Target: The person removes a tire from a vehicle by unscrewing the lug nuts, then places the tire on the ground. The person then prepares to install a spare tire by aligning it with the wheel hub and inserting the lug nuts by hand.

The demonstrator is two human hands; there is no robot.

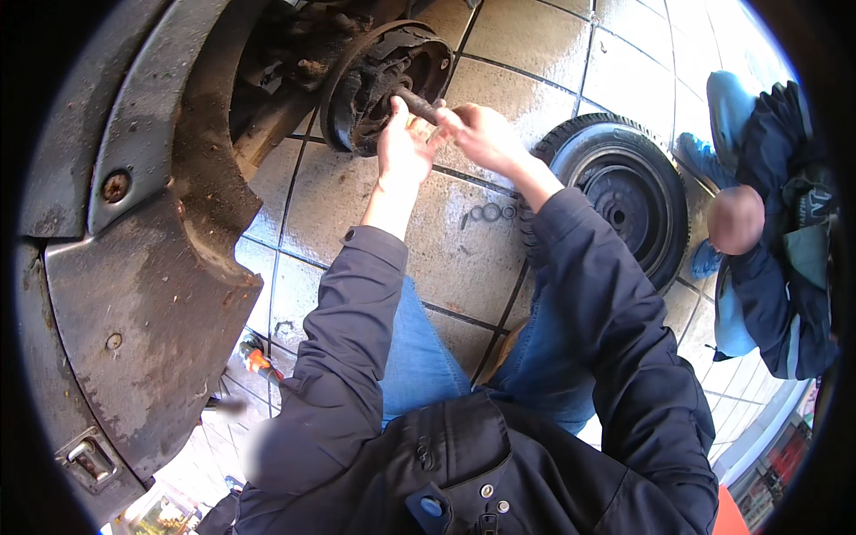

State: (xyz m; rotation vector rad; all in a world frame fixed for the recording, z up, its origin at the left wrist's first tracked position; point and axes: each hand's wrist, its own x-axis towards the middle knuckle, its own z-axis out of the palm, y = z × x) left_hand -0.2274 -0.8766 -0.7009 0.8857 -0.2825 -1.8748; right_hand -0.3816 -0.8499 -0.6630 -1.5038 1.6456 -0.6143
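Note:
A greasy dark metal rod [417, 105], looking like a stub axle, sticks out from the middle of a rusty drum-brake assembly [383, 85] with its inner parts bare. My left hand [408, 147] is at the rod's underside, thumb up along it and fingers curled below. Around the rod's outer end, the fingers of my right hand [486, 138] are closed. Both hands nearly meet there, so what lies between the fingertips is hidden.
A wheel with a black rim [615, 209] lies on the tiled floor, right of my arms. Several small rings [490, 212] lie beside it. A weathered vehicle body panel [134, 330] fills the left. Near it lies an orange-and-black tool [257, 358]. Another person [767, 223] crouches at right.

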